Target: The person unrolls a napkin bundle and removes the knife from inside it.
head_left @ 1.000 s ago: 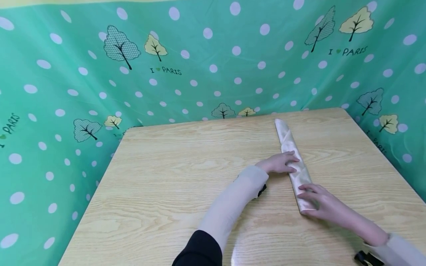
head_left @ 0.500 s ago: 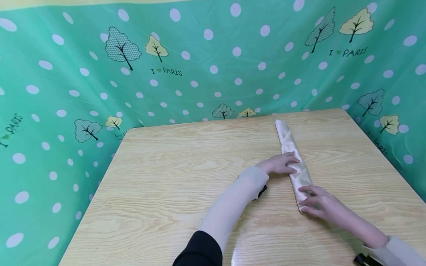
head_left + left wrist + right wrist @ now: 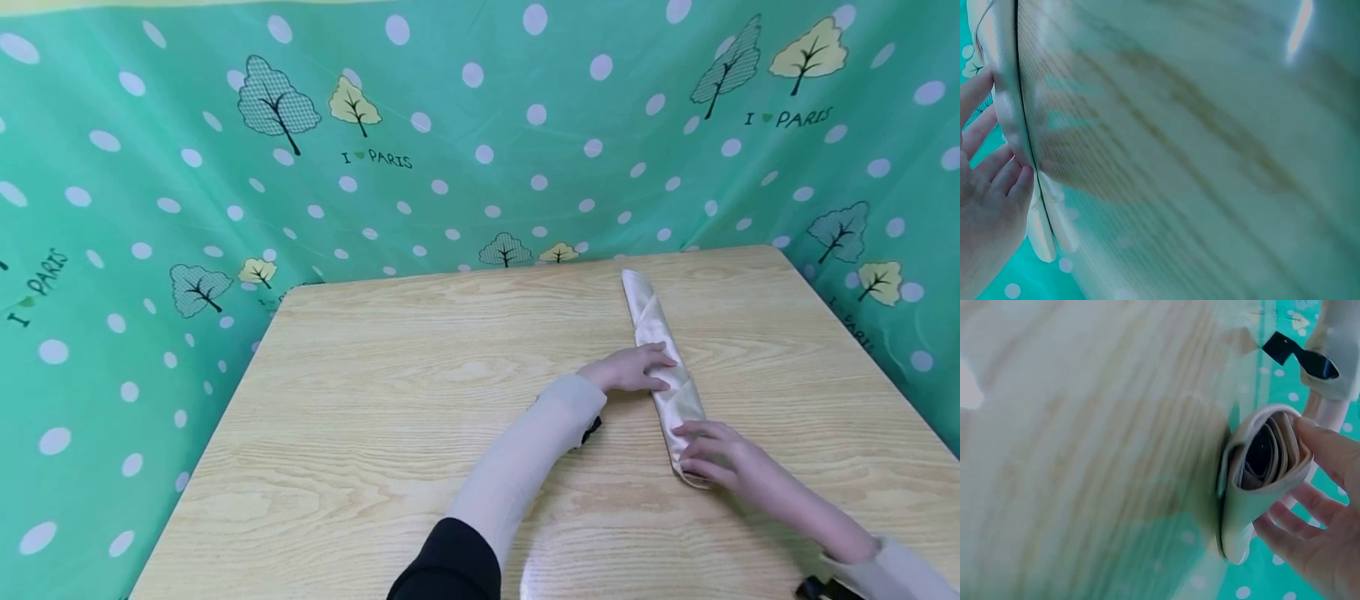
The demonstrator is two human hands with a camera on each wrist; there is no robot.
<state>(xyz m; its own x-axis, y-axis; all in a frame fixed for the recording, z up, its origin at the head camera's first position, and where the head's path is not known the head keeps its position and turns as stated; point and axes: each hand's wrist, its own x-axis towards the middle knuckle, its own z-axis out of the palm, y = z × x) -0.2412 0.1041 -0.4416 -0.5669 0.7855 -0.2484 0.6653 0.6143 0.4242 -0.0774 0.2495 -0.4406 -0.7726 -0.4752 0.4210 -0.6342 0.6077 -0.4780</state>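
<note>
A pale satin cloth [image 3: 650,321], rolled into a long narrow tube, lies lengthwise toward the right of the table. Across its middle rests my left hand [image 3: 628,369], fingers spread and loosely bent. In the left wrist view, the fingertips [image 3: 1021,174] touch the side of the roll. At the near end, my right hand [image 3: 738,462] holds the cloth. The right wrist view shows the hollow, layered end of the rolled cloth [image 3: 1260,499], with the thumb [image 3: 1319,439] at its edge and the other fingers bent along the outside.
A light wood-grain table [image 3: 360,400] fills the lower view. Behind it and at the sides hangs a green curtain [image 3: 420,75] with white dots and trees. Dark straps [image 3: 591,430] are worn at the wrists.
My right thumb has shifted slightly inward at the roll's near end, and the rounded cloth edge there now shows more. The left hand stays where it was on the roll.
</note>
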